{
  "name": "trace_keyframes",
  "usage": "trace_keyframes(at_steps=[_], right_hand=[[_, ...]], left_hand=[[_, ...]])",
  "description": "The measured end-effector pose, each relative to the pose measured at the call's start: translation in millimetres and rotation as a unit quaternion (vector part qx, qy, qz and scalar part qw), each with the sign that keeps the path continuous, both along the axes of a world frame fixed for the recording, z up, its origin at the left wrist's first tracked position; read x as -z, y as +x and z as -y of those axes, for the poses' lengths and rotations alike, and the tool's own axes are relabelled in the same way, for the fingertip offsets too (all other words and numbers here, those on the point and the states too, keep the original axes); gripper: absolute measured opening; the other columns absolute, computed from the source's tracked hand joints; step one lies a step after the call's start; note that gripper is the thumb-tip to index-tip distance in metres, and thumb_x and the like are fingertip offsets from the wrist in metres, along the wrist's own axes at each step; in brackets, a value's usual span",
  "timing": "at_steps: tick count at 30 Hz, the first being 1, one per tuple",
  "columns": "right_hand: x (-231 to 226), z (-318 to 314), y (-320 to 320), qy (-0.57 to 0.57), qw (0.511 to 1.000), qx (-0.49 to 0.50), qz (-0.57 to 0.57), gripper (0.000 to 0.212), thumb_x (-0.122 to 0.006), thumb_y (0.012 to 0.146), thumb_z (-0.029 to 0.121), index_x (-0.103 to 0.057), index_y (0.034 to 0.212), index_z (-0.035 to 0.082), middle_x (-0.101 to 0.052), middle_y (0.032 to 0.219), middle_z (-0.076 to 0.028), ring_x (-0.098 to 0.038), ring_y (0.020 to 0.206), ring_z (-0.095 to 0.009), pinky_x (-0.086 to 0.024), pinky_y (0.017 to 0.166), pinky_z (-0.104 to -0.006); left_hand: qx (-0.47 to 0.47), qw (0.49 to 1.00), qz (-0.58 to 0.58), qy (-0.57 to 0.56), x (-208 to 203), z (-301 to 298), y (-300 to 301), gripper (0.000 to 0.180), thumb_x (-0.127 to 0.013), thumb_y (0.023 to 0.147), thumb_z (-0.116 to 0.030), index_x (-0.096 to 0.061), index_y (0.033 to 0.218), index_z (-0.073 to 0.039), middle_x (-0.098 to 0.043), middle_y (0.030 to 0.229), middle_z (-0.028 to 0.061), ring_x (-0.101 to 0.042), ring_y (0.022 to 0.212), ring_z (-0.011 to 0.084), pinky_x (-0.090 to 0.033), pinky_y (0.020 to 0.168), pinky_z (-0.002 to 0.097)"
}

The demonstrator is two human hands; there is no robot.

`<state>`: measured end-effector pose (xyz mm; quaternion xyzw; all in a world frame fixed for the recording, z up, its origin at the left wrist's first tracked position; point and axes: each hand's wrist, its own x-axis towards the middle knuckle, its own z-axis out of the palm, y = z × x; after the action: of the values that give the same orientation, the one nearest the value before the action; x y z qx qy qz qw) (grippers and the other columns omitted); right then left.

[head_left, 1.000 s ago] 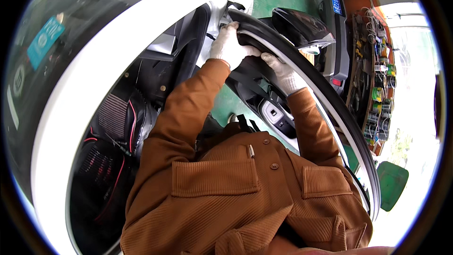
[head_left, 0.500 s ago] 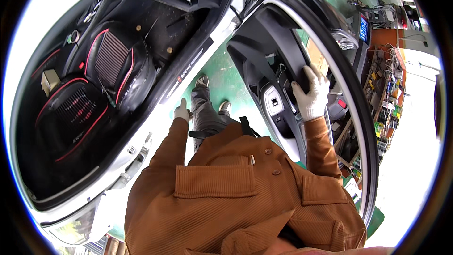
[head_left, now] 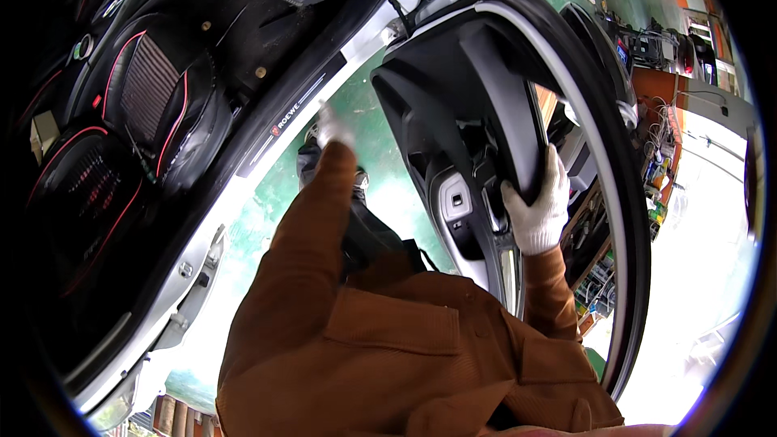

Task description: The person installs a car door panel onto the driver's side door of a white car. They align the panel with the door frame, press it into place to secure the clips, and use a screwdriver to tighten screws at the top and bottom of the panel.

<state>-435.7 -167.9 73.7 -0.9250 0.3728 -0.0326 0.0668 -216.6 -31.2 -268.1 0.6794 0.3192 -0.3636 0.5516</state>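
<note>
My right hand (head_left: 538,212), in a white glove, grips the top edge of the open car door (head_left: 503,105). Its thumb lies on the black inner panel and the fingers reach over the window ledge. Lower on that panel is a light switch plate (head_left: 456,200). My left hand (head_left: 333,128), gloved too, hangs in the gap between door and car body, smeared by motion. It is nearest the black door sill strip (head_left: 293,117) and appears to touch nothing; how its fingers are held is unclear.
On the left are black car seats (head_left: 148,79) with red piping. My shoes stand on the green floor (head_left: 388,154) between door and body. The door's window frame (head_left: 600,133) arches on the right; beyond it are cluttered shelves (head_left: 595,287). Wires and devices (head_left: 654,48) lie farther back.
My left arm has swung up and forward, away from my leg. My right hand stays on the door edge, slightly lower in view. The view has shifted, and my feet have moved.
</note>
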Motion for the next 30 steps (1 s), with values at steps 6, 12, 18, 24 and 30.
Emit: trace_keyframes(at_steps=[6,12,18,24,30], right_hand=[[3.2,3.8,12.5,0.028,0.999,0.020,0.001,0.102,-0.088,0.069,0.015,-0.043,0.159,-0.001,-0.057,0.144,-0.028,-0.059,0.128,-0.046,-0.048,0.112,-0.0515],[4.6,2.3,7.6,0.098,0.992,0.061,0.049,0.103,-0.089,0.064,0.009,-0.046,0.157,0.001,-0.060,0.143,-0.027,-0.061,0.130,-0.043,-0.048,0.114,-0.0498],[19.6,0.3,0.7,0.155,0.980,0.078,0.095,0.097,-0.089,0.071,0.007,-0.045,0.157,0.003,-0.069,0.131,-0.024,-0.072,0.119,-0.038,-0.058,0.104,-0.0431],[22.6,-5.5,0.5,0.206,0.949,0.131,0.201,0.086,-0.089,0.072,0.007,-0.051,0.149,-0.005,-0.067,0.130,-0.024,-0.070,0.122,-0.037,-0.056,0.105,-0.0420],[8.5,4.0,5.7,0.137,0.979,0.071,0.134,0.094,-0.092,0.069,0.012,-0.051,0.152,-0.003,-0.066,0.136,-0.026,-0.067,0.125,-0.040,-0.054,0.108,-0.0437]], left_hand=[[0.300,0.874,0.366,0.111,-9.9,159.1,17.4,0.046,-0.038,0.114,-0.022,-0.036,0.158,-0.009,-0.055,0.153,0.0241,-0.051,0.144,0.0422,-0.041,0.121,0.0478],[0.015,0.997,0.036,-0.061,-44.6,132.2,38.9,0.060,-0.037,0.115,-0.049,-0.061,0.135,0.002,-0.060,0.147,0.0253,-0.056,0.137,0.0288,-0.039,0.117,0.0398],[-0.094,0.982,-0.162,-0.031,51.4,94.1,64.5,0.092,-0.038,0.104,-0.076,-0.041,0.164,-0.006,-0.051,0.161,0.0197,-0.056,0.142,0.0354,-0.046,0.117,0.0458],[-0.145,0.930,-0.202,-0.271,120.5,139.0,39.3,0.108,-0.044,0.097,-0.085,-0.043,0.162,0.001,-0.053,0.159,0.0229,-0.051,0.145,0.0371,-0.035,0.125,0.0447],[0.003,0.962,-0.144,-0.231,125.0,109.8,18.0,0.106,-0.041,0.100,-0.082,-0.031,0.168,-0.001,-0.041,0.169,0.0188,-0.041,0.154,0.0306,-0.028,0.128,0.0444]])
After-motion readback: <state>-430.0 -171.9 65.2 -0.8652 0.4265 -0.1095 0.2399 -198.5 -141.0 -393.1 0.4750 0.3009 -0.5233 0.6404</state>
